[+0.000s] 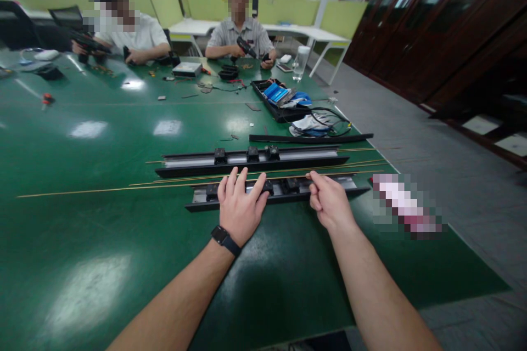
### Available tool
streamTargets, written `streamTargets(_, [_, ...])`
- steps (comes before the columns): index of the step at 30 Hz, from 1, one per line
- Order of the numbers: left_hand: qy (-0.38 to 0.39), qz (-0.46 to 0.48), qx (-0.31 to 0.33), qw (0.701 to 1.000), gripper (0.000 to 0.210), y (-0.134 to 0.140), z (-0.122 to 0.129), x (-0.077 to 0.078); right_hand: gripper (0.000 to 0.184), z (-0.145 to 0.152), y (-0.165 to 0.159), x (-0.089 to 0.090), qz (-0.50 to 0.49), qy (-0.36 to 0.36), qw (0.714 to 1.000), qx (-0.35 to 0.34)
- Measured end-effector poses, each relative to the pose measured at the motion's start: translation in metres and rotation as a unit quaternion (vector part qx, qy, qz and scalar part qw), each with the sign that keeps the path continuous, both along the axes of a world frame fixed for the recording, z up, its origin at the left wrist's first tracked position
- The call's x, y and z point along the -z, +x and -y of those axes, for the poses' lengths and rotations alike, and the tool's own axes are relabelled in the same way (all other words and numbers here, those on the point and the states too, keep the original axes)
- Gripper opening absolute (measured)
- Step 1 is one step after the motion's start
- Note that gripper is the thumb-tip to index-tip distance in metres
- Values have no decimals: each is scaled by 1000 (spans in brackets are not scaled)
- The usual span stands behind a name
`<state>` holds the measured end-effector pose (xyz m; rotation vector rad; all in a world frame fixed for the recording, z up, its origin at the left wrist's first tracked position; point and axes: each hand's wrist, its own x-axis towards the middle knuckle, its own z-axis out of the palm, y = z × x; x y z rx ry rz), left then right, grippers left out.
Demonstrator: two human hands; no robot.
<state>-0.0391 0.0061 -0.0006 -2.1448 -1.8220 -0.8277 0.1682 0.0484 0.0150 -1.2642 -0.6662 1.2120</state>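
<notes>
At the left of the green table (123,230) we see a small orange-and-black tool (48,100), and beyond it a person in a white shirt (144,38). Nearer to us a long, thin brass-coloured rod (82,191) reaches in from the left toward two black channels (263,165) lying roughly parallel, each with a pale inner face and dark blocks (220,154) inside. More thin rods lie between the two.

Our left hand (242,200), with a black watch (221,236) at the wrist, is palm down over the near channel, its fingers spread and reaching to the rods; we cannot tell how firmly it presses. Across the table a person in a striped shirt (222,34) has a power drill (246,46) in front of them.

Farther right, behind the channels, we find a black tray (284,115) with blue items, a separate black strip (308,138) and a clear bottle (301,63). Our right hand (329,197) is curled at the right part of the near channel, thumb and forefinger pinched together on a thin rod. Beyond it, near the table's right edge, lies a blurred pink-and-white item (405,205).
</notes>
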Motion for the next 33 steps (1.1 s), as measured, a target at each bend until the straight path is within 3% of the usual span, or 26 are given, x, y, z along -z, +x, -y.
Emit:
streamTargets(16, [5,20,6,1000,45,0,1,-2,33,0,-3,-2,-4,-3,999,33])
streamTargets(33, [-1,12,5,1000,44,0,1,-2,31,0,1,1,5,2,1000,6])
